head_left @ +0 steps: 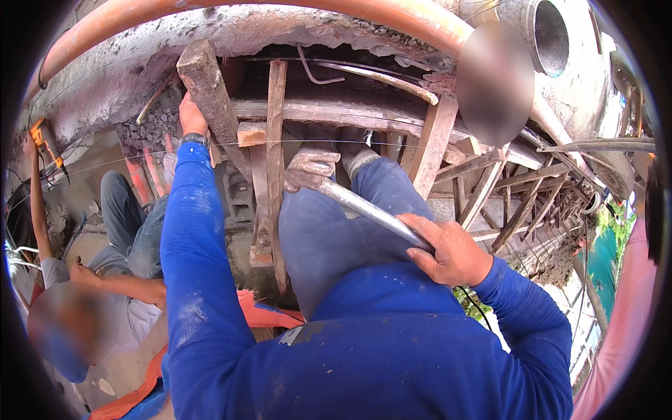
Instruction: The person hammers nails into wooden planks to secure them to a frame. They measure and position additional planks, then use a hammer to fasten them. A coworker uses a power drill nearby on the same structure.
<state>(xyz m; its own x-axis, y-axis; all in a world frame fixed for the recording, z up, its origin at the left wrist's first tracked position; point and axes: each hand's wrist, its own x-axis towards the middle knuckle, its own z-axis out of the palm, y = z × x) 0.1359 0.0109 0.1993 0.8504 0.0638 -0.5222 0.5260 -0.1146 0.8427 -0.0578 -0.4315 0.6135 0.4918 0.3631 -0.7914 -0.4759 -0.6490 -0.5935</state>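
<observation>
My left hand [192, 115] reaches up in a blue sleeve and grips the side of a rough wooden post [210, 87] leaning against the formwork. My right hand [448, 250] is closed around the lower end of a long metal pry bar [364, 206]. Its cement-crusted clawed head [308, 168] lies against an upright wooden slat [275, 140]. My knees in blue trousers sit just under the bar.
Wooden formwork planks [490, 189] run off to the right under a concrete slab edge [280, 35] with bent rebar [371, 75]. An orange pipe [280, 8] arcs overhead beside a concrete pipe opening [549, 35]. A person in grey [119, 280] crouches at left, holding up an orange tool [42, 136].
</observation>
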